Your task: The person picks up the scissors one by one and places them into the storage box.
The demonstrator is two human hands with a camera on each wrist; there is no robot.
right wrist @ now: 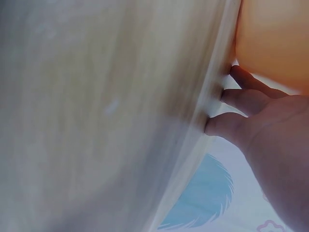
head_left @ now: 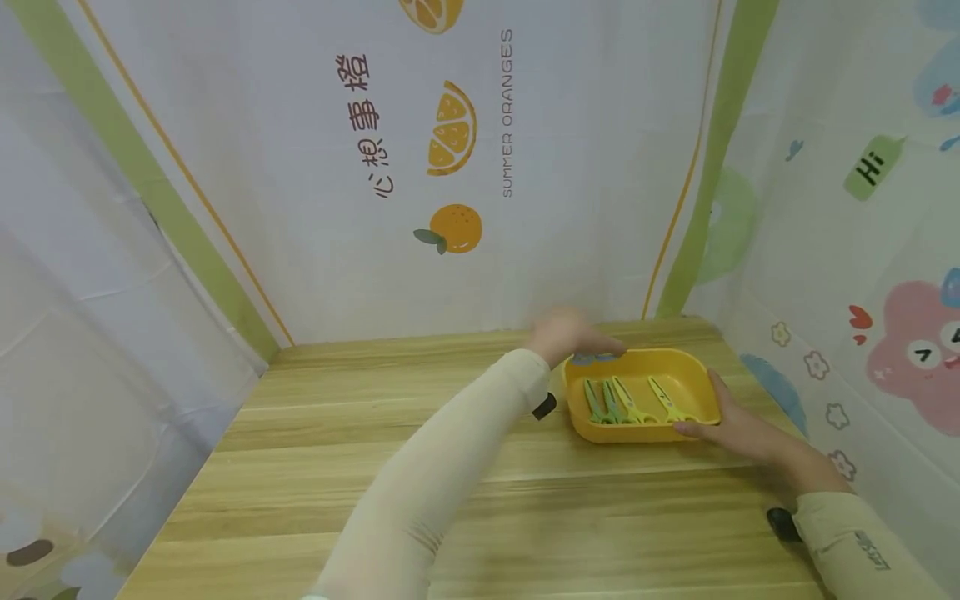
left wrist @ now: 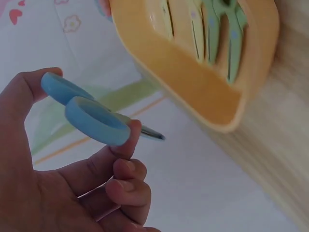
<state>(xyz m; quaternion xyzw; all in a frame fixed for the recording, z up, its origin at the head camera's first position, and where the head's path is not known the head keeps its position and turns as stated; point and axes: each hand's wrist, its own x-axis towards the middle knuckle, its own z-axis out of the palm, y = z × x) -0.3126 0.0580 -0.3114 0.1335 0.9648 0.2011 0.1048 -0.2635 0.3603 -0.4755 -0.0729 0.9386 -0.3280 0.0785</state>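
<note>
My left hand (head_left: 567, 337) pinches a pair of blue-handled scissors (left wrist: 99, 121) by the handle loops, between thumb and index finger, over the back left corner of a yellow plastic bin (head_left: 630, 433). The blade points away from the palm in the left wrist view. Inside the bin lie two green scissors (head_left: 613, 402) side by side and two yellow scissors (head_left: 666, 400), blades toward the back. At the bin's right end, my right hand (head_left: 738, 429) grips the wall, its thumb on the front rim. The right wrist view shows its fingers reaching to the table edge beside the bin.
The bin stands on a wood-grain table (head_left: 337, 450), near its back right corner. A white printed cloth (head_left: 360, 275) hangs behind the table, and another patterned cloth (head_left: 862, 250) hangs close along the right side.
</note>
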